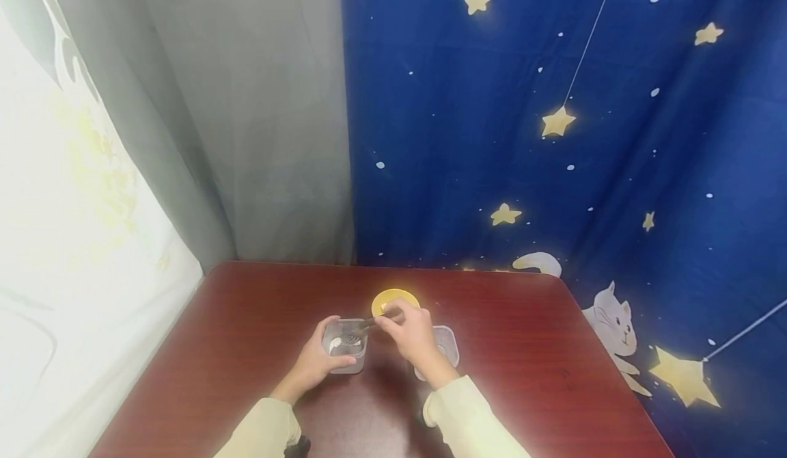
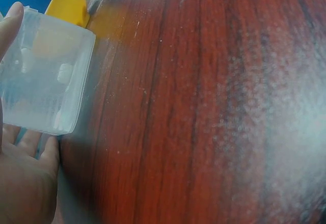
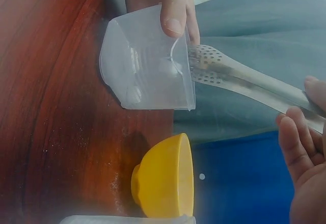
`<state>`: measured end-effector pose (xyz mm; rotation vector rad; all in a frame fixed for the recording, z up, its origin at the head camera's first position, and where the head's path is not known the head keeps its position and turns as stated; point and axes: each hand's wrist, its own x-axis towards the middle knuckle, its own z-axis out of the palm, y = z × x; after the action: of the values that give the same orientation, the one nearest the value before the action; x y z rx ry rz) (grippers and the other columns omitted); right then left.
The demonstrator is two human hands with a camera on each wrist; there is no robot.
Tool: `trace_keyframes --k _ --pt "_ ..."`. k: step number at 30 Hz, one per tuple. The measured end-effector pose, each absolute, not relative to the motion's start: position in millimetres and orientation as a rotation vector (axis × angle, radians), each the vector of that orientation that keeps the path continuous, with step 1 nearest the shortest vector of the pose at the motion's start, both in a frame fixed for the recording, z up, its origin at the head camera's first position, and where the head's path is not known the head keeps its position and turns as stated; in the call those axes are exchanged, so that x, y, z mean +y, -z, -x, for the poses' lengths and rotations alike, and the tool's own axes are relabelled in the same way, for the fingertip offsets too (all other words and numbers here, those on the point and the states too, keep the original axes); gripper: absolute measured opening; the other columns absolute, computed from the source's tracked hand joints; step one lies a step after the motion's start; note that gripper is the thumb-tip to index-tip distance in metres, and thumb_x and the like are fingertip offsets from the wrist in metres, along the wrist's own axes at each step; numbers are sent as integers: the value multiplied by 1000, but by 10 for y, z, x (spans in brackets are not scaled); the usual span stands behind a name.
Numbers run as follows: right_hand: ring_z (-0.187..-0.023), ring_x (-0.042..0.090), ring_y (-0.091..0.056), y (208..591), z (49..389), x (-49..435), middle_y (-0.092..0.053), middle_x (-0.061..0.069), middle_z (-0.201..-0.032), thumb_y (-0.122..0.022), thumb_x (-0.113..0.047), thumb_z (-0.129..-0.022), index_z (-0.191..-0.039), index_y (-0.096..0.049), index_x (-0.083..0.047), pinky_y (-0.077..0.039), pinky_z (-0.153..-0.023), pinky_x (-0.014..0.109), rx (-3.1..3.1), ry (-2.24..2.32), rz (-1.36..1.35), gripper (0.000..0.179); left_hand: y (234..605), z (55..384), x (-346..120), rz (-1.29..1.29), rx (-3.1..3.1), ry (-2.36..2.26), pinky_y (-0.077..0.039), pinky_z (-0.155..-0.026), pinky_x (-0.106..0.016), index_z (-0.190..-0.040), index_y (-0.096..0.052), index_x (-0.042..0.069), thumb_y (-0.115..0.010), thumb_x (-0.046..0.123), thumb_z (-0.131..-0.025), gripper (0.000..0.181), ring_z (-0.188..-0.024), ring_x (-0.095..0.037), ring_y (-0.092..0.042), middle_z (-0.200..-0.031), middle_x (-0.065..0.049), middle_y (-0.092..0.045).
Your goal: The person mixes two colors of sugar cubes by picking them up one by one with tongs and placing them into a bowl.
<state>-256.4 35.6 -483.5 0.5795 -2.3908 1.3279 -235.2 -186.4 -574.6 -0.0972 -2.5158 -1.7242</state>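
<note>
My left hand [image 1: 312, 359] grips a clear plastic container [image 1: 348, 369] from its left side, thumb along the near wall and fingers around the far side. Small white pieces [image 2: 65, 73] show through its wall. My right hand [image 1: 415, 335] holds metal tongs [image 3: 254, 84] with perforated ends, fingers and thumb curled about the handles. The perforated ends sit at the container's open mouth, partly behind its rim in the right wrist view. Just beyond the hands stands a yellow bowl [image 3: 160, 178], partly covered by my right hand in the head view.
A second clear plastic container [image 1: 449, 342] stands on the right, partly beneath my right forearm. Everything rests on a reddish-brown wooden table [image 1: 258, 321]. A grey curtain [image 1: 264, 116] and a blue starry curtain [image 1: 443, 130] hang behind its far edge, with white fabric [image 1: 74, 239] along the left.
</note>
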Motion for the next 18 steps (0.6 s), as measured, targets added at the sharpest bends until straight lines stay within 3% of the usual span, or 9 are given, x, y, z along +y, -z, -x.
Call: trace_keyframes --k 12,18 --pt "-62 10 -67 4794 2514 480 -67 -4 -66 -83 -18 -77 -85 -69 -16 -53 -53 27 -2131 -1523 -367 16 5734 2337 -1844 55 -2513 1732 -41 -96 -48 -142 -39 15 -94 25 -58 100 -107 -30 -56 -126 -15 -56" --pt "-64 13 -68 4704 2511 529 -70 -3 -71 -82 -19 -78 -86 -69 -16 -53 -52 27 -2025 -1577 -303 15 5737 2333 -1843 69 -2500 1736 -42 -94 -47 -142 -38 15 -94 23 -59 101 -105 -29 -57 -123 -14 -57"
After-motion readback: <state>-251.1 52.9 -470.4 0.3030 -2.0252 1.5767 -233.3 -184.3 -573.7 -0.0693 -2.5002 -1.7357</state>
